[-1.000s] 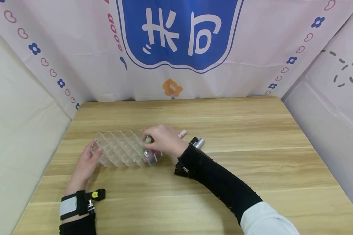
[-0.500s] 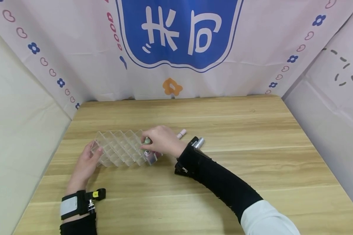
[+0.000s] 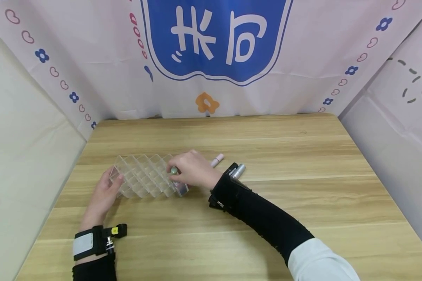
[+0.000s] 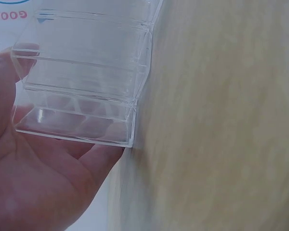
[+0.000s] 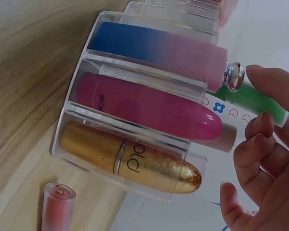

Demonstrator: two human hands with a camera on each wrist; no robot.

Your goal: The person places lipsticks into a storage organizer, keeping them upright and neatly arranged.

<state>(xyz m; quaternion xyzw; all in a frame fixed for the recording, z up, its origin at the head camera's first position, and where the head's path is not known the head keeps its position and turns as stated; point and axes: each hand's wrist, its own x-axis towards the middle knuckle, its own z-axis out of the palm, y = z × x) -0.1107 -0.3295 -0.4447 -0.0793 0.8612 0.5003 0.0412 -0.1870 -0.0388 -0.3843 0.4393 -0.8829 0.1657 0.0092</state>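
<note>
Green lip gloss tube (image 3: 174, 170) sits over the right end of the clear lipstick organizer (image 3: 140, 179), pinched between the thumb and fingers of my right hand (image 3: 193, 168); from my remote seat I cannot tell how far its lower end reaches into a compartment. My left hand (image 3: 103, 197) grips the organizer's left end, thumb at the front. The organizer lies nearer the left edge of the wooden table (image 3: 285, 218) than its right edge.

Through the right wrist view I count 3 tubes in the end compartments: a gold lipstick (image 5: 130, 159) on which I read "old", a magenta tube (image 5: 149, 106) with small letters starting "pi", the rest unclear to me, and a blue-to-pink tube (image 5: 159, 53) with a silvery knob. A coral gloss tube (image 5: 59, 209) lies on the wood near the organizer's end corner.

Past my right hand, a pale pink tube (image 3: 217, 160) and a silver tube (image 3: 238, 171) lie toward the table's far edge. On the cloth behind, a blue emblem (image 3: 216, 72) carries 2 large white characters, upside down; red lettering (image 4: 9, 15) reads "GOOD", also inverted.
</note>
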